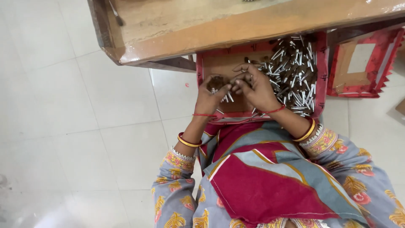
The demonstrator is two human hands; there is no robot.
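Left hand is curling closed around a small bunch of short silver metal pins, fingers bent in, pin ends sticking out just past the fingertips. Something dark and brownish is sitting on top of that hand's knuckles; possibly a clump of fibre or more parts, too blurred to tell. Right hand is sitting just beside the left, fingertips touching it, thumb and forefinger pinching together at the bunch; the other fingers are half bent and spread above. Whether it is gripping a single pin is not clear.

Both hands are working inside a shallow red cardboard box with a brown floor, which is resting on the lap and tucked partly under the edge of the wooden tabletop beyond the hands. To the right of the right hand, and touching its far side, a loose heap of silver metal pins is filling that half of the box. A few stray pins are lying below the wrists near the box's near wall.

Further right of the right hand, well apart, a second red cardboard tray with a brown inside and a pale patch is lying on the white tiled floor. Gold bangles and red thread are circling both wrists.
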